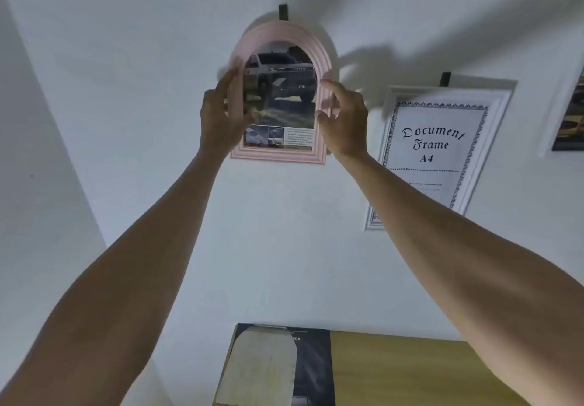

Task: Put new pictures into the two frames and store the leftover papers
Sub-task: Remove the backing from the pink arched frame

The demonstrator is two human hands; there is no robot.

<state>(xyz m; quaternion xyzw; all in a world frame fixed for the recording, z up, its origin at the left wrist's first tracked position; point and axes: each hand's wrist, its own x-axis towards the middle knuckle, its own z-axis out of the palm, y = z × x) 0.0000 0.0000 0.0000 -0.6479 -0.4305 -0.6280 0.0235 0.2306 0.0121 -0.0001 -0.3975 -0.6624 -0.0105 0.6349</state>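
Both your arms reach up to the wall (284, 247). Your left hand (221, 118) is on the left side of the pink arched frame (278, 154). Its fingers lie along the frame's edge and its thumb curls onto the front, so this grip looks clamped on the frame. The picture is blurry there, so it is hard to be sure. Your right hand (344, 121) is at the frame's right side. Its fingers are bent and spread apart, just beside the edge, and you cannot tell if they touch it.

Between your two grips sits the frame's picture, a dark truck (284, 80) with small photos and writing under it. Right above your grips, a small black hook (283, 12) sticks out of the wall at the frame's top.

To the right of your right grip hangs a white frame (502, 95). Its paper says "Document Frame A4". Another picture (572, 114) peeks in further right.

Far below your grips is a wooden tabletop (410, 371). On it lie a dark paper (313, 367) and an arch-shaped pale sheet (262, 367) on top of that.
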